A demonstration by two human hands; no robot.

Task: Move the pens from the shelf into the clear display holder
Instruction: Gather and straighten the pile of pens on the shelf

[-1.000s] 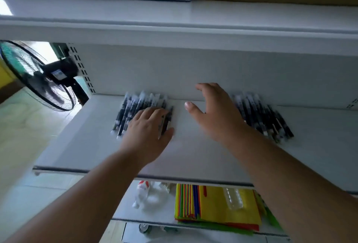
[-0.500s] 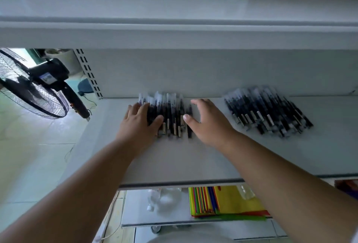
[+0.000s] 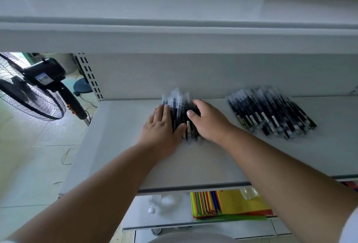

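Nearest, below the working shelf (image 3: 193,165), a stack of coloured paper (image 3: 232,204) lay on a lower level. On the shelf itself, the left hand (image 3: 160,126) lay flat with straight fingers against the left side of a bunch of pens (image 3: 180,111), thumb under the near ends, while the right hand (image 3: 209,120) curled over the bunch's right side, its fingers bent round the outer pens. Further right, well apart, a second pile of pens (image 3: 271,113) lay untouched. Beyond the shelf's left end stood a fan (image 3: 33,91). No clear display holder was in view, so the task appeared barely begun: the first bunch was only being gathered, nothing yet moved.
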